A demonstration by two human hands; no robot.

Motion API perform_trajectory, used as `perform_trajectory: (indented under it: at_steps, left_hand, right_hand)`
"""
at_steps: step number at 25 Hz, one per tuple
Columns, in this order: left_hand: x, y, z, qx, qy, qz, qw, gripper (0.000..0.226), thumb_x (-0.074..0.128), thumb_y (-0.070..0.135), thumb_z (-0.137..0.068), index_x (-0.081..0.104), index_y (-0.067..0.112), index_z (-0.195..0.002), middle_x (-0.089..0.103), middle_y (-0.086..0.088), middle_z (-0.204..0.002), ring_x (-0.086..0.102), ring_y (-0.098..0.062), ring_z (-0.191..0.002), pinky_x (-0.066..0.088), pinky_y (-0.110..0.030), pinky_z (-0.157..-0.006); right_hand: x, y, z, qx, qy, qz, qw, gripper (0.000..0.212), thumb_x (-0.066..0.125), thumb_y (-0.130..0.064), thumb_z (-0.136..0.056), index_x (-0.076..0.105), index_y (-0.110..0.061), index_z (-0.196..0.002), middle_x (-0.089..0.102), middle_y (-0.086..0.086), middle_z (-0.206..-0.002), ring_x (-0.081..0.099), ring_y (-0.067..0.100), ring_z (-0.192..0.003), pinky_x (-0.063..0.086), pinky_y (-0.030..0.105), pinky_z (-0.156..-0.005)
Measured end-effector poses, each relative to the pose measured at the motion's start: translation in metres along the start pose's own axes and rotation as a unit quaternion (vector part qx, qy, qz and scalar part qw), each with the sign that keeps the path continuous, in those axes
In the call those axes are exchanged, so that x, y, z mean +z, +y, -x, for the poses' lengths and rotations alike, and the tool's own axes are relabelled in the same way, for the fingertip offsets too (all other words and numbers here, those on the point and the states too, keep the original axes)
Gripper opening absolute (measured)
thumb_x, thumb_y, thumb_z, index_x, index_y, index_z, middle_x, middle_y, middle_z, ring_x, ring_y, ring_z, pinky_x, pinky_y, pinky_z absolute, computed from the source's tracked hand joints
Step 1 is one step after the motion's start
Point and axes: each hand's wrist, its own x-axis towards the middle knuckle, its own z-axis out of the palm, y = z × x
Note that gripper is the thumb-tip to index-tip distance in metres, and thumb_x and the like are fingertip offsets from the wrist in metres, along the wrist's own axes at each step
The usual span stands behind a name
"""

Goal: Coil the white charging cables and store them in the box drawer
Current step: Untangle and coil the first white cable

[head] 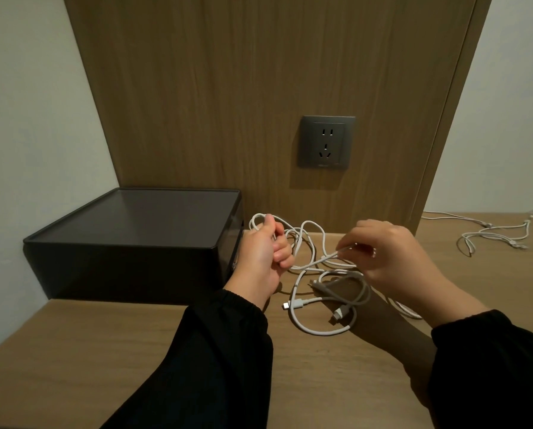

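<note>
A loose tangle of white charging cable (305,303) lies on a wooden desk (73,351), just in front of a person in black sleeves.

The left hand (265,255), at ten o'clock from the tangle, has its fingers clenched round a few gathered loops, and one loop stands up above the fist. The right hand (392,258), at two o'clock, pinches a single strand between thumb and fingertips and holds it just above the desk. Below the hands, at six o'clock, most of the cable sprawls uncoiled with two plug ends (287,305) lying free.

A dark storage box (129,236) sits at nine o'clock, close beside the left hand. At three o'clock, well apart on the same desk, a second bunch of white cables (488,226) lies untouched. A grey wall socket (327,141) is set in the wood panel at twelve o'clock.

The coiling seems barely begun: a few turns are in hand, the rest is slack, and nothing looks stored yet.

The box's drawer front is not in view, so I cannot tell whether it is open. Whether the tangle is one cable or two is hard to make out, and the right wrist hides part of it.
</note>
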Motion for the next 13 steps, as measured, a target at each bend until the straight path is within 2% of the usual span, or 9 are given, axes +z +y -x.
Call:
perform_trajectory:
  at_steps: [2, 4, 6, 8, 10, 11, 13]
  left_hand:
    - [0.001, 0.0, 0.002, -0.004, -0.007, -0.048, 0.999, 0.039, 0.038, 0.033, -0.101, 0.048, 0.011, -0.071, 0.036, 0.002, -0.048, 0.031, -0.008, -0.037, 0.026, -0.02, -0.038]
    - [0.002, 0.0, 0.005, -0.018, -0.032, -0.094, 0.995, 0.039, 0.039, 0.031, -0.101, 0.048, 0.011, -0.069, 0.043, 0.0, -0.051, 0.039, -0.01, -0.041, 0.032, -0.02, -0.04]
    - [0.006, -0.001, 0.008, -0.012, -0.065, -0.162, 0.985, 0.039, 0.038, 0.027, -0.102, 0.05, 0.01, -0.069, 0.056, -0.004, -0.057, 0.051, -0.012, -0.046, 0.041, -0.02, -0.044]
    - [0.009, -0.003, 0.011, -0.007, -0.099, -0.204, 0.974, 0.04, 0.036, 0.023, -0.102, 0.052, 0.007, -0.07, 0.068, -0.01, -0.067, 0.064, -0.016, -0.056, 0.051, -0.022, -0.052]
    - [0.011, -0.005, 0.014, -0.021, -0.134, -0.222, 0.966, 0.038, 0.035, 0.023, -0.103, 0.054, 0.005, -0.075, 0.071, -0.016, -0.079, 0.07, -0.022, -0.069, 0.058, -0.029, -0.063]
    - [0.011, -0.005, 0.015, -0.034, -0.153, -0.235, 0.959, 0.037, 0.035, 0.024, -0.103, 0.055, 0.005, -0.079, 0.071, -0.017, -0.08, 0.071, -0.024, -0.07, 0.059, -0.03, -0.064]
    - [0.01, -0.005, 0.016, -0.069, -0.192, -0.258, 0.944, 0.033, 0.033, 0.025, -0.103, 0.055, 0.004, -0.089, 0.07, -0.016, -0.074, 0.068, -0.022, -0.061, 0.058, -0.028, -0.057]
  right_hand:
    - [-0.001, 0.0, 0.0, 0.005, 0.005, -0.018, 1.0, 0.014, 0.065, -0.005, -0.081, 0.071, -0.016, -0.088, 0.058, -0.01, -0.079, 0.051, -0.001, -0.073, 0.04, 0.013, -0.063]
    - [-0.002, 0.0, 0.0, 0.006, 0.041, -0.034, 0.999, 0.014, 0.066, -0.005, -0.08, 0.07, -0.016, -0.088, 0.058, -0.012, -0.079, 0.053, -0.003, -0.072, 0.041, 0.009, -0.062]
    - [-0.005, 0.0, 0.001, 0.006, 0.082, -0.052, 0.995, 0.01, 0.072, -0.013, -0.076, 0.068, -0.015, -0.085, 0.059, -0.012, -0.076, 0.056, -0.002, -0.07, 0.047, 0.012, -0.061]
    - [-0.006, 0.0, 0.002, 0.018, 0.105, -0.066, 0.992, 0.016, 0.074, -0.021, -0.072, 0.065, -0.013, -0.083, 0.059, -0.009, -0.072, 0.059, 0.003, -0.068, 0.05, 0.016, -0.06]
    - [-0.005, 0.001, 0.002, 0.027, 0.107, -0.067, 0.992, 0.018, 0.075, -0.024, -0.071, 0.065, -0.013, -0.081, 0.06, -0.007, -0.07, 0.06, 0.006, -0.068, 0.052, 0.02, -0.06]
    - [-0.004, 0.0, 0.002, 0.028, 0.101, -0.065, 0.992, 0.017, 0.075, -0.024, -0.07, 0.065, -0.013, -0.08, 0.06, -0.007, -0.07, 0.061, 0.006, -0.068, 0.052, 0.021, -0.06]
    - [-0.003, 0.0, 0.002, 0.027, 0.091, -0.063, 0.993, 0.016, 0.075, -0.024, -0.07, 0.067, -0.013, -0.079, 0.061, -0.007, -0.07, 0.061, 0.007, -0.068, 0.053, 0.022, -0.061]
